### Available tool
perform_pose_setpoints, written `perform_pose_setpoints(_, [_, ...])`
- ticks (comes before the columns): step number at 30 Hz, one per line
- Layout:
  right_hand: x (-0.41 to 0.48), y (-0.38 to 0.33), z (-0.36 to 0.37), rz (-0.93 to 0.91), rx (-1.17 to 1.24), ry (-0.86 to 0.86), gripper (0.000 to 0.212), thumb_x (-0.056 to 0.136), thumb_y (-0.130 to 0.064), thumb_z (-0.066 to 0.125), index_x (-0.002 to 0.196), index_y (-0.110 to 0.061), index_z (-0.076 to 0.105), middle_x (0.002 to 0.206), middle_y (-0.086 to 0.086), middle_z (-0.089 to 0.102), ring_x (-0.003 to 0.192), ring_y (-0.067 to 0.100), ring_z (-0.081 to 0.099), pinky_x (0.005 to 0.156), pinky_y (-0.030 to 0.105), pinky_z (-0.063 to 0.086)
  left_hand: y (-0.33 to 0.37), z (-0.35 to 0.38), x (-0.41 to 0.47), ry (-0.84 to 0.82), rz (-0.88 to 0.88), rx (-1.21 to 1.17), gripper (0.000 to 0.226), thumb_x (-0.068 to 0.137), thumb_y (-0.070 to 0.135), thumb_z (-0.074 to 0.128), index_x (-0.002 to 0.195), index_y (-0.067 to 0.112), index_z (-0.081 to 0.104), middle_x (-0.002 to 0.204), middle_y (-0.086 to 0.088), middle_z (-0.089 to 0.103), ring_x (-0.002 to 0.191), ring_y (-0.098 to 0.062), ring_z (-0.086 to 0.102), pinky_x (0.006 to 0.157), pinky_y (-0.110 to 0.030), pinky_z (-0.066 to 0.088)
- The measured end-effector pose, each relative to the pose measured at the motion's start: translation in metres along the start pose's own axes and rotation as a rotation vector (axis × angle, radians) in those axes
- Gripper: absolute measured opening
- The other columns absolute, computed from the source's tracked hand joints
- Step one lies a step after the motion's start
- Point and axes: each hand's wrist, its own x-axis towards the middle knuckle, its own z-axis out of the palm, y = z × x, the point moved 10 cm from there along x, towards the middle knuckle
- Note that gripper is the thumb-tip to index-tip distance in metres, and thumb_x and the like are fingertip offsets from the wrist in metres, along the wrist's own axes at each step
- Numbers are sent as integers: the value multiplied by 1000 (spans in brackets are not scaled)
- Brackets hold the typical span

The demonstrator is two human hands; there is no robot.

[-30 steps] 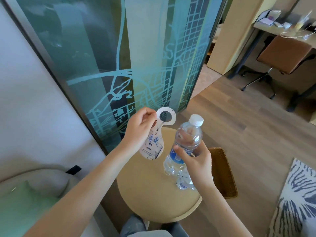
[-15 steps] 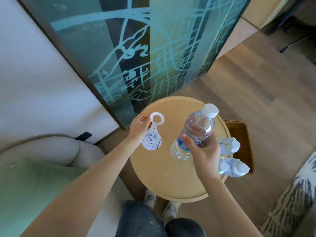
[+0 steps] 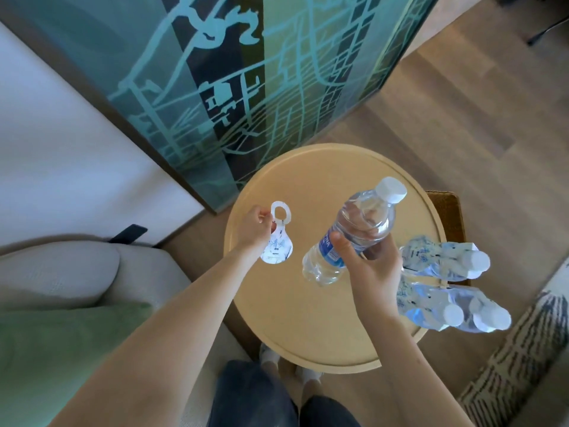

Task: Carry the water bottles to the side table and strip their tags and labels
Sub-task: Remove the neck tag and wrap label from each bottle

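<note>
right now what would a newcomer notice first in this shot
The right hand grips a clear, white-capped water bottle, tilted above the round table. Beside it the left hand pinches a loose white neck tag. Other bottles with paper tags crowd the table's right edge, and a teal patterned glass panel stands behind.

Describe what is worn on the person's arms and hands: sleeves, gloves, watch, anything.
Nothing is worn in view. The left hand and right hand are ungloved, with no rings or watch showing. The left forearm and right forearm are bare to the frame edge, no sleeves.
</note>
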Motion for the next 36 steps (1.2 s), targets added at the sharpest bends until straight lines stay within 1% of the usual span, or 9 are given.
perform_pose_setpoints(4, [1, 9, -2, 11, -29, 5, 34, 80, -13, 86, 108, -18, 67, 92, -13, 76, 86, 2, 72, 71, 14, 54, -6, 0, 3, -4, 3, 79, 7, 97, 27, 49, 102, 29, 54, 98, 14, 59, 82, -2, 55, 68, -27, 45])
perform_pose_setpoints(8, [-1, 14, -3, 28, -35, -13, 35, 80, -13, 85, 109, -16, 67, 92, -13, 76, 86, 2, 72, 71, 14, 53, -10, 2, -13, -46, 20, 105, 29, 100, 26, 50, 128, 18, 56, 119, 7, 59, 105, -13, 58, 74, -25, 42])
perform_pose_setpoints(12, [-4, -1, -5, 24, -19, -27, 31, 80, -12, 86, 105, -18, 67, 89, -15, 76, 84, 0, 72, 70, 14, 54, 10, -12, -39, -41, 98, 159, 26, 102, 17, 49, 124, 6, 57, 108, 3, 55, 98, -17, 49, 69, -20, 40])
perform_pose_setpoints(16, [-10, -46, -12, 2, 16, -44, 30, 76, -27, 86, 98, -25, 67, 88, -15, 76, 84, -1, 71, 68, 13, 53, 78, -34, -89, -114, 250, 32, 30, 103, 16, 48, 132, 12, 58, 132, -1, 62, 124, -14, 56, 105, -28, 43])
perform_pose_setpoints(25, [-36, -218, -49, -173, 90, -143, 16, 72, -50, 81, 86, -42, 77, 88, -13, 78, 84, 2, 74, 67, 12, 53, 276, -75, -245, -367, 606, -125, 31, 91, 53, 54, 113, 35, 67, 111, 18, 71, 109, 0, 64, 100, -33, 46])
perform_pose_setpoints(28, [-44, -274, -66, -204, 95, -150, 27, 67, -55, 81, 80, -32, 79, 76, -9, 76, 75, 10, 74, 68, 27, 56, 308, -76, -293, -470, 673, -83, 42, 86, 72, 50, 116, 45, 61, 115, 23, 67, 112, 4, 61, 103, -38, 45])
perform_pose_setpoints(31, [-54, -324, -81, -238, 113, -148, 48, 65, -55, 83, 86, -13, 78, 85, 13, 77, 83, 30, 76, 80, 49, 61, 337, -78, -335, -546, 748, -61, 57, 80, 83, 49, 123, 47, 55, 124, 24, 63, 118, 6, 57, 101, -35, 44])
perform_pose_setpoints(34, [-67, -368, -95, -326, 122, -153, 53, 70, -51, 86, 96, -6, 76, 87, 15, 78, 77, 24, 78, 62, 31, 60, 365, -76, -374, -605, 821, -82, 67, 75, 81, 57, 131, 45, 53, 129, 21, 65, 118, -1, 62, 98, -31, 49])
perform_pose_setpoints(36, [-75, -389, -103, -356, 155, -167, 72, 69, -51, 83, 106, 9, 69, 95, 28, 73, 80, 34, 76, 63, 33, 61, 383, -79, -392, -584, 873, -106, 70, 69, 79, 65, 127, 41, 58, 122, 18, 69, 111, 0, 66, 90, -21, 51])
